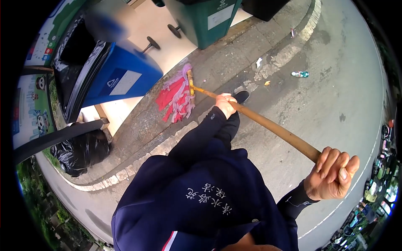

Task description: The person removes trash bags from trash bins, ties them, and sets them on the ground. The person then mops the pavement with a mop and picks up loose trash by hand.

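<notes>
My left hand (226,105) is wrapped round the lower part of a mop's wooden handle (276,130). Near the handle's top end, at the right, my right hand (333,175) closes over it with curled fingers. The mop head (178,94), made of pink and red cloth strips, lies spread on the pavement beside a blue bin. A dark shoe (241,97) shows just past my left hand.
The blue wheeled bin (125,77) and a green wheeled bin (205,21) stand beyond the pavement. A full black rubbish bag (81,152) sits at the left. A plastic bottle (300,74) and white litter (258,62) lie near the kerb (161,147).
</notes>
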A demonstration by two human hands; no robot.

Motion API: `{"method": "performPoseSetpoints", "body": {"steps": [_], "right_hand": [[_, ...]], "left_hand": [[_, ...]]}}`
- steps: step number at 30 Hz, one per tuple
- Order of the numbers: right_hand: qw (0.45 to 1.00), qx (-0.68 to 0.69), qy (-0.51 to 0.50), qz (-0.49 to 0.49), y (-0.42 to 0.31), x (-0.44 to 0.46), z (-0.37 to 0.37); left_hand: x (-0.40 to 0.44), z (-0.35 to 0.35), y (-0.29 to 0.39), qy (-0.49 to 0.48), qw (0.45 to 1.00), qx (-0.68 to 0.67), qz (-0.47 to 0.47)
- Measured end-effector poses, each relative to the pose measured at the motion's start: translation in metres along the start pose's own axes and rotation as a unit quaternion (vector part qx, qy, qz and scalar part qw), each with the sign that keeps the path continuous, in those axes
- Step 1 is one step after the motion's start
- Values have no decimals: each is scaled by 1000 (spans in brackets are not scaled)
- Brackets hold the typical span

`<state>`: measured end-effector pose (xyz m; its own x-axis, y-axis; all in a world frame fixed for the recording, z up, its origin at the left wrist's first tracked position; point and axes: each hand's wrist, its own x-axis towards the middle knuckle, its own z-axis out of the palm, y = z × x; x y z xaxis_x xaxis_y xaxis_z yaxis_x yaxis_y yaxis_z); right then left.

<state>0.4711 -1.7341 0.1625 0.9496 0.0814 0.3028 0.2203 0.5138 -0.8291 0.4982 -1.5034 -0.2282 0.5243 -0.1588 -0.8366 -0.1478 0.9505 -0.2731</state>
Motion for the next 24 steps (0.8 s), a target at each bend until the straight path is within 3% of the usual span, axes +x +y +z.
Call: {"method": "performPoseSetpoints", "body": {"steps": [5, 8, 9, 10, 13, 16, 19, 20, 22, 23, 24], "right_hand": [[999, -15, 5, -48, 6, 150, -85], [995, -66, 57, -57, 11, 256, -142], [992, -73, 85, -60, 8, 285, -160], [987, -72, 122, -74, 3, 307, -179], [979, -52, 164, -105, -16, 361, -241], [968, -40, 218, -115, -42, 403, -306], [967, -4, 233, -102, -50, 444, -364], [978, 29, 187, -82, -38, 461, -376], [972, 59, 220, -55, 8, 494, -388], [976, 69, 200, -44, 34, 514, -381], [980, 78, 178, -35, 64, 530, -367]], "left_hand": [[89, 149, -95, 31, 998, 48, -37], [165, 232, -149, 27, 993, 80, -80], [175, 265, -171, 65, 990, 68, -100], [181, 292, -198, 94, 992, 69, -41], [221, 347, -253, 166, 977, 111, -71], [229, 392, -302, 176, 972, 135, -83], [239, 426, -317, 150, 978, 109, -98], [250, 437, -317, 128, 981, 92, -110], [295, 453, -294, 117, 989, 76, -39], [329, 450, -271, 70, 993, 85, -36], [342, 464, -258, 96, 989, 116, -5]]}}
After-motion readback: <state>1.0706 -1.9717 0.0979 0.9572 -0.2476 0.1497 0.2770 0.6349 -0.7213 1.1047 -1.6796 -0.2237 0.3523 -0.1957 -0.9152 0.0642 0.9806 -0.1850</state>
